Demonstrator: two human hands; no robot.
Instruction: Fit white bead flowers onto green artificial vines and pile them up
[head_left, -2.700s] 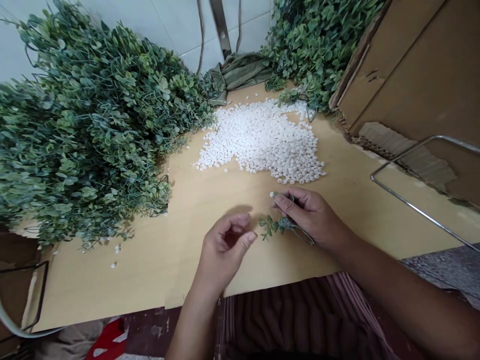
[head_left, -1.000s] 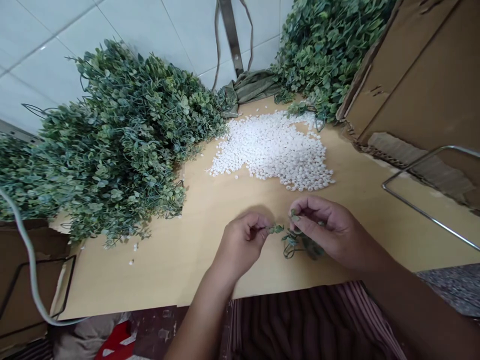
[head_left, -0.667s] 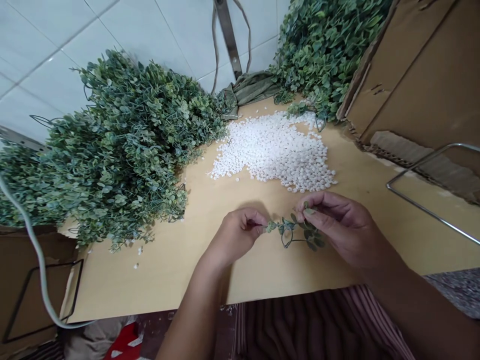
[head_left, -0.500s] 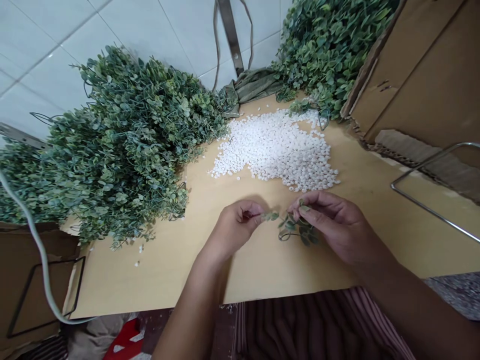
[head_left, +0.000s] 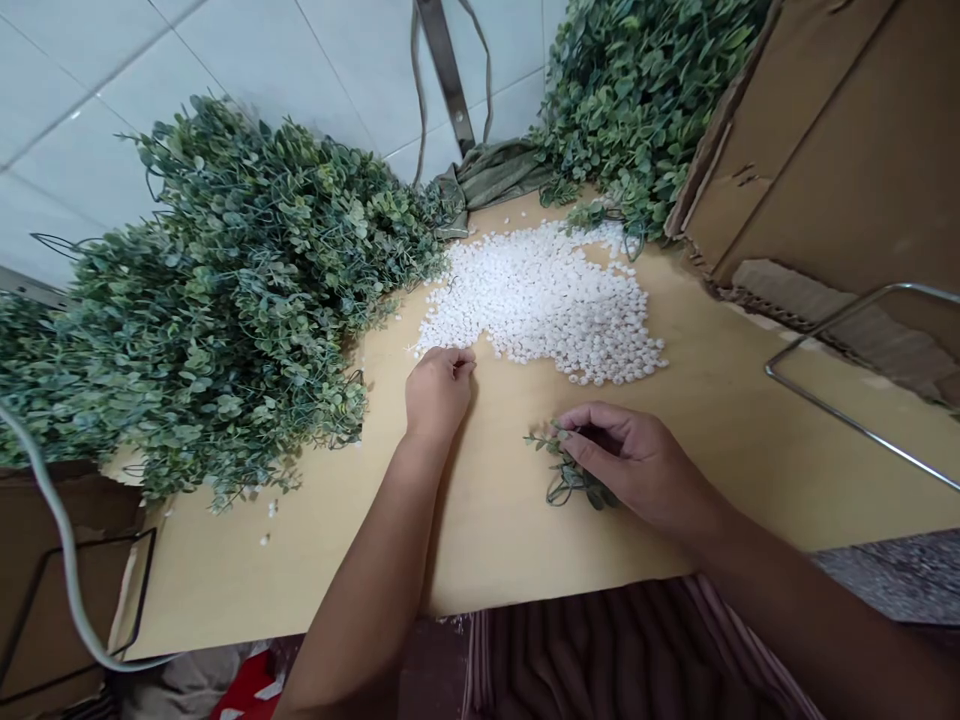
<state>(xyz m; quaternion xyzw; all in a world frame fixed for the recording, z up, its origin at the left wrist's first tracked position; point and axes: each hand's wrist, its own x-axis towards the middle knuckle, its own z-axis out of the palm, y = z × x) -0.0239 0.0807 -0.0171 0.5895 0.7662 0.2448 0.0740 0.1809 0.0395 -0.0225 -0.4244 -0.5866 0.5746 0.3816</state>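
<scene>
My right hand (head_left: 637,455) pinches a small artificial leaf sprig (head_left: 574,470) between thumb and fingers, low over the board; a thin wire-like loop shows at its lower left. At the near left edge of a spread of small white plastic beads (head_left: 555,300), my left hand (head_left: 441,385) has its fingers pressed together. Whatever may be between those fingertips is too small to make out. The beads lie loose across the middle of the tan board (head_left: 495,540).
A big heap of artificial greenery (head_left: 247,290) fills the left side. More greenery (head_left: 645,100) stands at the back right by a cardboard box (head_left: 840,150). A bent metal rod (head_left: 847,400) reaches over the right side; a pale hose (head_left: 64,530) curves at the left.
My left hand has left the sprig and moved up and left to the edge of the beads. My right hand keeps the sprig, a little lower and further left.
</scene>
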